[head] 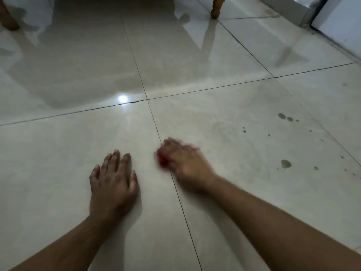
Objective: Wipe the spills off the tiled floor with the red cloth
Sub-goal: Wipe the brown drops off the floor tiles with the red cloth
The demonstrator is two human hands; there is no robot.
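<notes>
Floor (pixel 195 45) of large pale glossy tiles filled almost the whole view, with dark grout lines crossing just beyond the hands. The tile on the right side of the grip carried most of what was left to do: faint curved smears ran across it, which I judge to be wet traces of wiping, and beyond them, well apart from the grip toward the right edge, dark spills (pixel 285 163) were dotted in two loose groups, one farther ahead (pixel 281 115) and one level with the hand. None of these spots looked touched, so I would say the task was only partly done, perhaps less than half.

The tiles to the left of the grip and ahead of it showed no spots that I could see, only reflections and one bright light point.

The left hand (pixel 113 182) lay flat on the floor with fingers straight and spread, holding nothing; it seemed to support the body.

The right hand (pixel 183 163) was blurred, its fingers curled around the red cloth (pixel 163 160). Only a small red part showed at the thumb side, over the grout line; the rest was hidden inside the fist. I cannot tell if the cloth pressed on the tile.

A wooden leg (pixel 216 6) stood far ahead.
</notes>
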